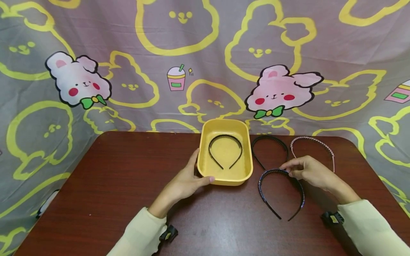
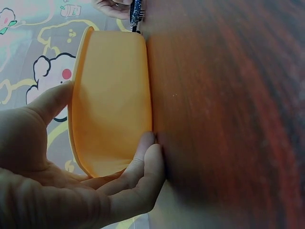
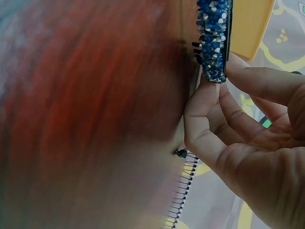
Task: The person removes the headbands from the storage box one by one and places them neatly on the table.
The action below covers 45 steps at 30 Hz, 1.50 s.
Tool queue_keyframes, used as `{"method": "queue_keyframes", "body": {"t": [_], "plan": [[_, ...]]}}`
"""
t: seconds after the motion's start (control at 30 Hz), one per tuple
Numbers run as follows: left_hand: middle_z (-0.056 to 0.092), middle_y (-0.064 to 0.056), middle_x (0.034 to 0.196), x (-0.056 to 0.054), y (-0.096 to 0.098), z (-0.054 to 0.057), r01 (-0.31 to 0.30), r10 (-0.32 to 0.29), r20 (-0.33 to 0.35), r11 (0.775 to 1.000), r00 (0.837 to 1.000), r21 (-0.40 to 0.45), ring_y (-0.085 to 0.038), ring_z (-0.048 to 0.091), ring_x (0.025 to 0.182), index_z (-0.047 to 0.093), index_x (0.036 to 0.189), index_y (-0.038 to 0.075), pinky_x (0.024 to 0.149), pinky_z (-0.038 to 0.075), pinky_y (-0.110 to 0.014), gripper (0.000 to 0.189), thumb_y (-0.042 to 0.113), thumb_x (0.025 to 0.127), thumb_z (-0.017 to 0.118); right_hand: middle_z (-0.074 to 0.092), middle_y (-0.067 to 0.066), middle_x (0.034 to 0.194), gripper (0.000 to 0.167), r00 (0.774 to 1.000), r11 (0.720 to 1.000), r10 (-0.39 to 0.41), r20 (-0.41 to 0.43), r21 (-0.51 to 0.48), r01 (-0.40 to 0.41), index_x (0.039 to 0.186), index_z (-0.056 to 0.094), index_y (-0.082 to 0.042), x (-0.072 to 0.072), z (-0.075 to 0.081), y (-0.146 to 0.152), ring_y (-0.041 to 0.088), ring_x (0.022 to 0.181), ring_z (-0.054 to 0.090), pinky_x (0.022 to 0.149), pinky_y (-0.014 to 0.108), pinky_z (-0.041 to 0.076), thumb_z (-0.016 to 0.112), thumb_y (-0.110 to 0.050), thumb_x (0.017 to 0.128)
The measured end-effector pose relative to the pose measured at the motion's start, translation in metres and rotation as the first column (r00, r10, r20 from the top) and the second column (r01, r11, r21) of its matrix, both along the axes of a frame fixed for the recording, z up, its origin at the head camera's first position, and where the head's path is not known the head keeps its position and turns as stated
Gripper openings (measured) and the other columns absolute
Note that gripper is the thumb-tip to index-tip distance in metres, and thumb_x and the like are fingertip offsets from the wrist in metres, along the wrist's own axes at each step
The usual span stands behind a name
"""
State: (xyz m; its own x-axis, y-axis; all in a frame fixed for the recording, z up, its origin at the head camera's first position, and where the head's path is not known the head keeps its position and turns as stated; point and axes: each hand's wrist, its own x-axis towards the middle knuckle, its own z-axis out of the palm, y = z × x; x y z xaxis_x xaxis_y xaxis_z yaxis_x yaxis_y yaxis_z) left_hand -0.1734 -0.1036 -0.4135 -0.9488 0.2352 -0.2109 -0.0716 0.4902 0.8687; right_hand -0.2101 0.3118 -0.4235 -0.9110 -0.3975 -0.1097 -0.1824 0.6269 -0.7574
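My left hand (image 1: 184,183) grips the near left corner of a yellow plastic bin (image 1: 224,180), thumb on the rim and fingers against its side wall. Inside the bin lies a black toothed headband (image 1: 225,137). To the right of it, my right hand (image 1: 312,173) pinches a headband covered in blue and silver beads (image 3: 213,38) near the top of its arch. In the head view the beaded headband's two ends point toward me. The right wrist view shows thumb and fingertips on the band, with small dark teeth along its inner side.
Behind the beaded headband lie another black headband (image 1: 270,137) and a pale pink one (image 1: 315,140), side by side on the dark red-brown table (image 1: 128,192). A cartoon-print cloth (image 1: 205,42) hangs along the table's back edge, close behind the bin.
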Motion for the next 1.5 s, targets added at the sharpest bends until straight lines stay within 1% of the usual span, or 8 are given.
{"method": "queue_keyframes", "body": {"t": [0.17,0.47,0.77,0.87,1.07,1.27,1.5], "plan": [[0.076,-0.009,0.091,-0.0003,0.0006,0.0001,0.006,-0.006,0.006,1.000,1.000,0.006,-0.017,0.073,0.082,0.003,0.170,0.032,0.077,0.053,-0.031,0.112,0.035,0.091,0.083,0.067,0.010,0.101,0.027,1.000,1.000,-0.005,0.002,0.004,0.005,0.116,0.075,0.002,0.0005,0.0003,0.0007,0.003,0.085,0.058,0.068,0.024,0.052,0.062,0.008,0.094],[0.075,-0.012,0.083,0.0001,0.0002,0.0008,0.005,-0.006,0.019,1.000,1.000,0.027,-0.017,0.071,0.075,0.003,0.170,0.029,0.071,0.051,-0.029,0.111,0.033,0.092,0.082,0.066,0.009,0.100,0.029,1.000,1.000,-0.003,0.008,0.016,0.003,0.117,0.075,0.001,-0.0006,-0.0013,0.0009,0.004,0.083,0.058,0.067,0.025,0.052,0.060,0.009,0.094],[0.075,-0.012,0.084,0.0011,-0.0018,0.0012,0.013,-0.014,0.022,0.999,1.000,0.030,-0.018,0.072,0.076,0.002,0.170,0.030,0.072,0.052,-0.029,0.112,0.035,0.092,0.082,0.065,0.011,0.099,0.032,1.000,1.000,-0.002,0.004,0.005,0.002,0.115,0.075,0.002,-0.0004,-0.0016,-0.0009,0.006,0.081,0.059,0.066,0.026,0.052,0.056,0.013,0.091],[0.075,-0.012,0.084,0.0008,-0.0017,0.0009,0.016,-0.017,0.021,0.999,1.000,0.038,-0.017,0.071,0.075,0.002,0.170,0.029,0.070,0.051,-0.029,0.112,0.034,0.092,0.082,0.065,0.011,0.099,0.033,1.000,1.000,-0.007,0.007,0.008,0.007,0.115,0.075,0.001,-0.0001,-0.0017,-0.0008,0.006,0.082,0.059,0.066,0.026,0.052,0.056,0.013,0.091],[0.073,-0.013,0.079,0.0005,-0.0015,-0.0005,0.016,-0.017,0.025,0.999,1.000,0.046,-0.016,0.068,0.071,0.003,0.170,0.032,0.067,0.050,-0.029,0.111,0.034,0.092,0.082,0.065,0.011,0.099,0.033,1.000,1.000,-0.011,0.015,0.017,0.011,0.115,0.074,0.001,0.0000,-0.0015,-0.0009,0.007,0.082,0.059,0.067,0.026,0.053,0.056,0.013,0.091],[0.072,-0.013,0.078,0.0007,-0.0017,-0.0010,0.017,-0.019,0.025,0.998,0.999,0.053,-0.016,0.067,0.069,0.003,0.169,0.033,0.066,0.049,-0.029,0.110,0.034,0.093,0.082,0.065,0.011,0.099,0.032,1.000,1.000,-0.016,0.015,0.019,0.016,0.115,0.074,0.002,0.0007,-0.0015,-0.0013,0.006,0.082,0.059,0.067,0.026,0.053,0.056,0.013,0.091],[0.073,-0.013,0.080,-0.0001,-0.0012,-0.0016,0.011,-0.012,0.017,0.999,1.000,0.034,-0.016,0.069,0.071,0.003,0.170,0.032,0.068,0.050,-0.029,0.110,0.034,0.093,0.082,0.065,0.010,0.099,0.032,1.000,1.000,-0.022,0.005,0.017,0.021,0.115,0.074,0.001,0.0014,-0.0021,-0.0006,0.006,0.081,0.059,0.066,0.026,0.053,0.056,0.013,0.092]]}}
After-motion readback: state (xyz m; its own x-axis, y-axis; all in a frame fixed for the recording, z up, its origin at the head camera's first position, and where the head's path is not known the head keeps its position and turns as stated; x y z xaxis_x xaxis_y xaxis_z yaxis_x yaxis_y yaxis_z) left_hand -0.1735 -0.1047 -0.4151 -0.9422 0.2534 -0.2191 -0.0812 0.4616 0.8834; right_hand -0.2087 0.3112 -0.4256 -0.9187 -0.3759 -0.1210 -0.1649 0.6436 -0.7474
